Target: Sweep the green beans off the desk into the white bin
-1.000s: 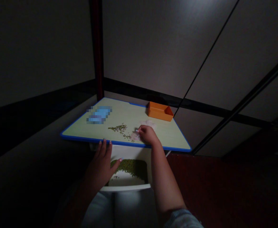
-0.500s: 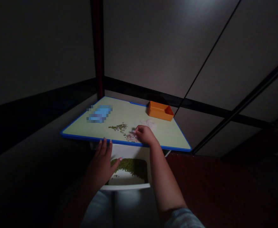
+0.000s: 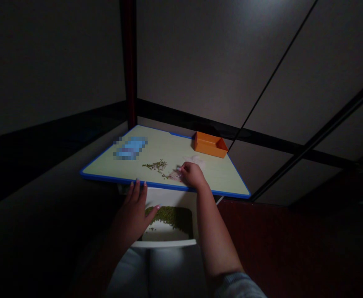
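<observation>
My right hand point(image 3: 192, 174) is closed with its fingertips pinched together, low over the table top point(image 3: 103, 167). Anything between those fingertips is too small to make out. Just beside them lies a pinkish patch of small grains point(image 3: 175, 176). To its left are scattered green beans point(image 3: 157, 166), mixed with some darker bits. A pale grain pile point(image 3: 195, 159) sits behind the hand. My left hand point(image 3: 135, 211) is open, its fingers spread against the table's blue front edge. Its thumb reaches over a white drawer-like bin point(image 3: 165, 244) holding many green beans point(image 3: 175, 216).
An orange rectangular box point(image 3: 211, 145) stands at the table's back right corner. At the back left lies a blurred blue item point(image 3: 131, 147). Panelled walls point(image 3: 194, 62) close in behind and to the left. A dark red floor point(image 3: 280, 244) shows at the right.
My right hand has shifted slightly to the right, and the pinkish patch by its fingertips now sits a little farther right. My left hand stays in place.
</observation>
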{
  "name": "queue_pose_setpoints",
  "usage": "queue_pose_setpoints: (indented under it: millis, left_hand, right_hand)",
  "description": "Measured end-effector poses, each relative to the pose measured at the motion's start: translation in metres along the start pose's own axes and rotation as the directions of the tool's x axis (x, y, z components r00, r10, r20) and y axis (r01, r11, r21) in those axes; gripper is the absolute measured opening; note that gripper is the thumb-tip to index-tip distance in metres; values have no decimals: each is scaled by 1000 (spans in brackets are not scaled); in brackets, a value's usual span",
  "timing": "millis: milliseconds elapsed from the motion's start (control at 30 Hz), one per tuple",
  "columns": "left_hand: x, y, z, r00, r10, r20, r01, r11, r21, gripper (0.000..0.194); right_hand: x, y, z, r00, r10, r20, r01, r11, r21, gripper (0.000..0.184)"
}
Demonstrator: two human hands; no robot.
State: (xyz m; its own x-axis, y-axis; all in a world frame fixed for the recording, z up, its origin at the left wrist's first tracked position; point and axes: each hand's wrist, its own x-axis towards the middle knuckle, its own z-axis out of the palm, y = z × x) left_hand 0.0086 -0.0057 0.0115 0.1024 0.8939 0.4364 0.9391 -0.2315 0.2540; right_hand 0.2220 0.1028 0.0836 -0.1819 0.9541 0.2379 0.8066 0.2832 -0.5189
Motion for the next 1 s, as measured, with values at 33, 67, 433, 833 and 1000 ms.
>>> queue_pose_setpoints:
  millis: [33, 67, 433, 833, 1000]
  left_hand:
    - [0, 0, 0, 1000, 2, -3, -2, 1000, 0, 78]
    - [0, 0, 0, 1000, 4, -4, -4, 1000, 0, 78]
    - [1, 1, 0, 1000, 0, -1, 0, 1000, 15, 78]
    - [1, 2, -2, 1000, 3, 5, -3, 1000, 31, 78]
    - [1, 2, -1, 1000, 5, -1, -5, 1000, 25, 79]
  right_hand:
    - [0, 0, 1, 1000, 5, -6, -5, 1000, -11, 15]
    - [1, 0, 2, 1000, 6, -10, -6, 1000, -20, 15]
    - [6, 2, 9, 998, 4, -65, -8, 998, -58, 15]
    - [6, 4, 12, 998, -53, -28, 54, 997, 49, 15]
    - [8, 3, 14, 998, -35, -60, 36, 999, 22, 15]
